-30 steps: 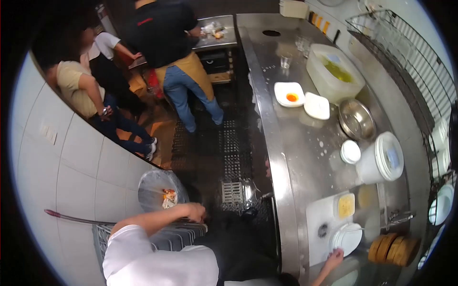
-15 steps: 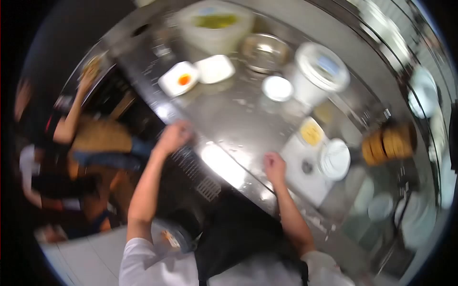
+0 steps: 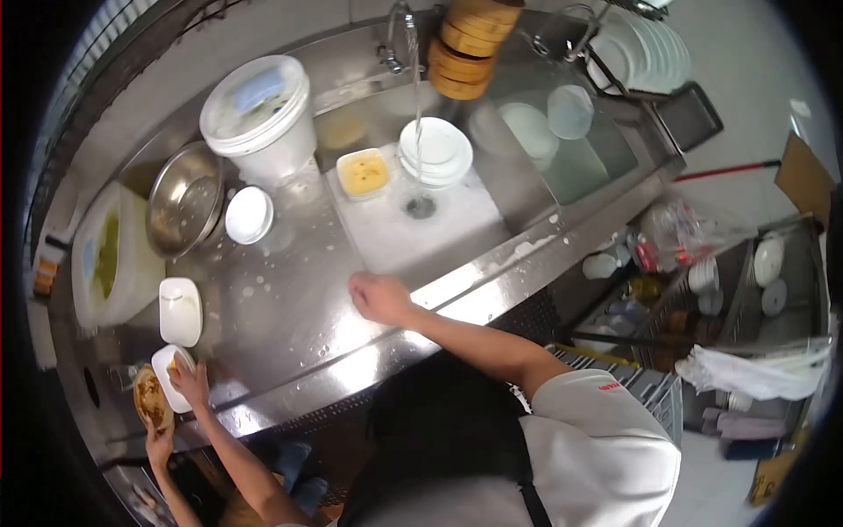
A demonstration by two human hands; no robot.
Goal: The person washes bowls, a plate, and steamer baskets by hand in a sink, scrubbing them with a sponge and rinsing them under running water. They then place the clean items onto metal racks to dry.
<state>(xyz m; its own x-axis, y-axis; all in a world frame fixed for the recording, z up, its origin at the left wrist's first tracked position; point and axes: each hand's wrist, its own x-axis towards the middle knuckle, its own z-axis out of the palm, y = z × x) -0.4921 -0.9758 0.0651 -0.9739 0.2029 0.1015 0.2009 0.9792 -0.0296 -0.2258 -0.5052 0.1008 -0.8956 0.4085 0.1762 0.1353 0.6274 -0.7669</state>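
Now, at far left, co-worker's hand (image 3: 158, 446) is holding brown-smeared plate (image 3: 151, 400). Beside it, left hand (image 3: 190, 385), no longer over edge of counter (image 3: 281, 303), is reaching out to sauce dish (image 3: 165, 378), fingers overlapping its rim; cannot tell whether they are gripping. So work is shifting to that dish, lying near second dish (image 3: 182, 327). Right hand (image 3: 379, 299) is hovering over counter, fingers curling into loose fist, nothing showing inside. Farther right, tap (image 3: 400, 39) is running onto plates (image 3: 446, 149).

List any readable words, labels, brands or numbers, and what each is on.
None legible.
Red lettering on the white sleeve: too small and blurred.
Bluish patch on the white bucket's lid: no readable words.
Dark marking on the lower-right cardboard: too small.
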